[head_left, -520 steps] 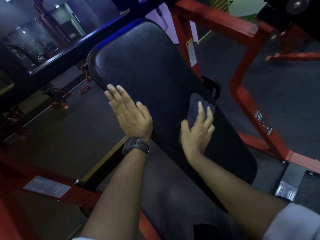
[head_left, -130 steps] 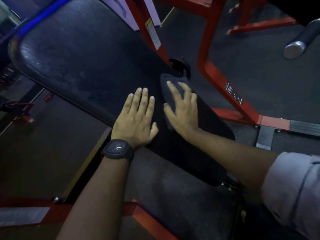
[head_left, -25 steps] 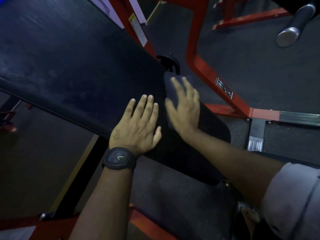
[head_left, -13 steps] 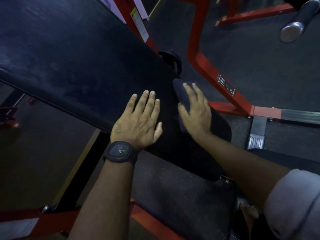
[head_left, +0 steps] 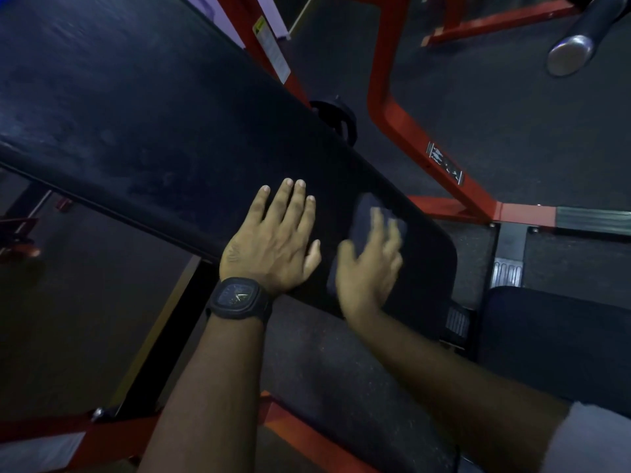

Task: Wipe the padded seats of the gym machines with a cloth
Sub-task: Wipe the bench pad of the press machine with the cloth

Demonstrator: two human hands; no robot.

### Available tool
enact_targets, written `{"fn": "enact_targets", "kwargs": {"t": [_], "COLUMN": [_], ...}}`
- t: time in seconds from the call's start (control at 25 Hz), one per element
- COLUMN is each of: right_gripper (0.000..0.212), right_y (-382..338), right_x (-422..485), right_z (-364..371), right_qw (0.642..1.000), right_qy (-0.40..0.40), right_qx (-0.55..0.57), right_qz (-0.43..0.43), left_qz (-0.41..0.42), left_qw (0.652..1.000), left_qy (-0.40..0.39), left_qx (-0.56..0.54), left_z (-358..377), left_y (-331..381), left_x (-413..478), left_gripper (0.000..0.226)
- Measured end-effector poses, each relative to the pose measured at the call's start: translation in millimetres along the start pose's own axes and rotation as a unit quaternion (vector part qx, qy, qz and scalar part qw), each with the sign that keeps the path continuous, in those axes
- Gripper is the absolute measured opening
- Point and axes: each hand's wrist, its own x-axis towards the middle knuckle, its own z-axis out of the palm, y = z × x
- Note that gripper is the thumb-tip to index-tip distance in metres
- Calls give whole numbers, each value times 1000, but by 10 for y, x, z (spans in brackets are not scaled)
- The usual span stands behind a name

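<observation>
A long black padded backrest slants from the upper left down to the middle right. My left hand, with a black watch on its wrist, lies flat on the pad near its lower edge, fingers straight. My right hand is blurred and presses a dark folded cloth flat against the pad's lower right end. Most of the cloth is hidden under that hand. A second black pad shows at the right edge.
The machine's red steel frame runs behind the pad and across the dark rubber floor. A black adjustment knob sits at the pad's far edge. A chrome bar end juts in at the top right. A red frame rail crosses low on the left.
My right hand has slid the cloth down the pad toward its lower end and now blurs with motion. My left hand stays flat in the same spot.
</observation>
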Motion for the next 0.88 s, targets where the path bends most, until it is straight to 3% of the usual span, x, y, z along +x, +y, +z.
{"fn": "enact_targets", "kwargs": {"t": [0.08,0.12,0.16,0.2,0.24,0.28,0.32,0.36,0.4,0.44,0.48,0.52,0.56,0.6,0.64,0.68,0.72,0.76,0.8,0.84,0.88], "right_gripper": [68,67,66,66,66,66,65,64,63,64,66,67,68,68,69,69,69,69,69,70,70], "right_y": [236,346,393,334,250,215,280,462,624,704,709,614,550,586,683,818,868,835,684,515,422], "right_x": [-246,-183,-66,-4,-1,-39,-128,-192,-156,-78,-53,-128,-258,-413,-535,-545,-465,-367,-323,-339,-375], "right_z": [-2,-10,0,15,35,34,4,-38,-75,-84,-78,-67,-44,-46,-84,-113,-133,-110,-81,-46,-22], "right_qw": [962,954,977,998,995,996,997,964,934,947,985,1000,999,997,973,944,948,982,1000,993,995], "right_qy": [-38,-37,-20,16,33,40,26,-13,-35,-41,-13,14,32,22,-19,-50,-56,-32,5,18,22], "right_qx": [-53,-67,-42,30,54,24,-21,-68,-95,-78,-27,18,-1,-35,-75,-98,-92,-52,14,32,1], "right_qz": [-265,-291,-209,-45,80,74,-76,-256,-343,-309,-168,-8,34,-60,-217,-310,-299,-181,-7,109,96], "left_qz": [8,10,11,12,13,15,18,21,20,18,16,14,13,13,15,16,18,18,18,19,23], "left_qw": [1000,1000,999,999,999,1000,999,999,1000,1000,999,999,999,999,999,999,999,998,998,997,997], "left_qy": [8,11,15,15,12,5,-3,-9,-14,-19,-24,-29,-31,-33,-38,-43,-50,-57,-64,-72,-79], "left_qx": [-14,-22,-29,-31,-29,-27,-27,-25,-20,-15,-13,-12,-10,-10,-8,-6,-7,-11,-12,-9,-2], "left_z": [-10,-19,-22,-22,-21,-21,-24,-24,-22,-26,-35,-47,-53,-61,-67,-71,-77,-82,-86,-87,-97], "left_y": [-6,-7,-8,-10,-11,-13,-15,-15,-21,-24,-18,-10,-8,-7,-9,-15,-13,-9,-7,-8,-11], "left_x": [-14,-21,-20,-16,-17,-18,-17,-15,-11,-7,-6,-11,-11,-9,-4,3,5,6,7,4,3], "left_gripper": [71,70,68,67,67,67,69,70,71,71,70,70,70,70,71,71,71,72,73,74,75]}}
